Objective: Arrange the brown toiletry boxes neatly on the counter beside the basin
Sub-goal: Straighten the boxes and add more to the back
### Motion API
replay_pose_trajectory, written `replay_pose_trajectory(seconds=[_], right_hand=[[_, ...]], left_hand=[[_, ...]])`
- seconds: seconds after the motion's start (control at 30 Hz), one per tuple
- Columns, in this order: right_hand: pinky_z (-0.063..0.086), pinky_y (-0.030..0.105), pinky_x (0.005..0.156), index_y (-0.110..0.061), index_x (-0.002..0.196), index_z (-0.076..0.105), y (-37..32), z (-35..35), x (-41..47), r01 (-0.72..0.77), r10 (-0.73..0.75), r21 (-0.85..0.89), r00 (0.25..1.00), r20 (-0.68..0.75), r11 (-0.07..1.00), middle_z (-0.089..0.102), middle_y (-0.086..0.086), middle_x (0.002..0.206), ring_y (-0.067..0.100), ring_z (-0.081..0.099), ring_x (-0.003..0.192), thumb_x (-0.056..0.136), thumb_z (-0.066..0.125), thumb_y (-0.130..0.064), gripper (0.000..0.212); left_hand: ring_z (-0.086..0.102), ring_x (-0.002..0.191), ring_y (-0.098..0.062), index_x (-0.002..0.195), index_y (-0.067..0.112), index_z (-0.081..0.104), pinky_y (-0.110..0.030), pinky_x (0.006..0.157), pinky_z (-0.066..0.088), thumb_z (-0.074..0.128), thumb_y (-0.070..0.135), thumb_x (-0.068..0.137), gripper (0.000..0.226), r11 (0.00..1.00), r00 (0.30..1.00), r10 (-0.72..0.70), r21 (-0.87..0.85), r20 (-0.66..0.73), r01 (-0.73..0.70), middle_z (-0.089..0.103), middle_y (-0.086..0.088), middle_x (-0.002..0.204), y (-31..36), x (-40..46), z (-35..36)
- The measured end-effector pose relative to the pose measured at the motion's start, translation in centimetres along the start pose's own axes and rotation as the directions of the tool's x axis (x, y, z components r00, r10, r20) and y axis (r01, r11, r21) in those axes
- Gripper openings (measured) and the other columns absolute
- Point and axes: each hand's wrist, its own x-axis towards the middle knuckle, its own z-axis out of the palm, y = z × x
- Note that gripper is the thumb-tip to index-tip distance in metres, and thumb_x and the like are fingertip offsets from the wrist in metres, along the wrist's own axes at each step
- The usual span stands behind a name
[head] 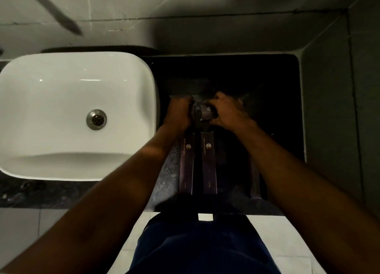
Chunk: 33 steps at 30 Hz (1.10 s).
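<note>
Two long brown toiletry boxes lie side by side on the dark counter [273, 117], right of the white basin [67, 101]: the left box [186, 166] and the right box [209, 164], both pointing away from me. Beyond their far ends, a small brown box [203, 111] with a logo sits between my hands. My left hand [178, 113] is closed against its left side. My right hand [228, 109] grips its right side and top. A further long box [255, 175] shows partly beside my right forearm.
A metal tap spout [55, 12] reaches out from the tiled wall above the basin. The drain [96, 119] sits in the basin's middle. A grey tiled wall [339, 109] bounds the counter on the right. The counter's front edge is at my waist.
</note>
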Motion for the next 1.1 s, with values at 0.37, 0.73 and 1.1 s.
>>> replay_pose_trajectory(seconds=[0.37, 0.73, 1.1], right_hand=[[0.037, 0.056, 0.105, -0.031, 0.142, 0.037, 0.5, -0.7, -0.5, 0.0, -0.001, 0.174, 1.0, 0.007, 0.985, 0.044, 0.007, 0.135, 0.033, 0.047, 0.124, 0.06, 0.084, -0.026, 0.095], [0.046, 0.025, 0.075, -0.015, 0.125, 0.059, 13.7, -2.6, -10.9, -0.322, 0.52, 0.663, 0.845, -0.121, 0.677, 0.061, 0.011, 0.124, 0.018, 0.056, 0.09, 0.076, 0.068, 0.005, 0.054], [0.038, 0.01, 0.065, -0.017, 0.112, 0.066, 12.4, -0.6, -8.7, -0.198, 0.33, 0.503, 0.925, -0.188, 0.841, 0.059, -0.004, 0.096, 0.011, 0.057, 0.086, 0.067, 0.084, -0.017, 0.049]], left_hand=[[0.04, 0.133, -0.046, 0.136, 0.007, 0.049, -0.042, 0.11, 0.036, 0.075, 0.014, 0.073, 0.068, 0.993, 0.99, -0.098, 0.082, 0.097, 0.09, 0.036, -0.027, 0.147, -0.3, -0.8, -0.7], [0.038, 0.139, -0.04, 0.15, 0.001, 0.02, -0.042, 0.115, 0.034, 0.061, 0.044, 0.089, 0.085, 0.899, 0.895, -0.43, 0.039, -0.115, 0.437, 0.033, -0.026, 0.152, 0.0, 11.9, -0.9], [0.063, 0.106, -0.042, 0.128, 0.001, 0.05, -0.044, 0.086, 0.051, 0.05, 0.027, 0.097, 0.04, 0.984, 0.999, 0.033, 0.178, -0.012, -0.03, 0.067, -0.024, 0.116, 6.7, 9.2, 3.1]])
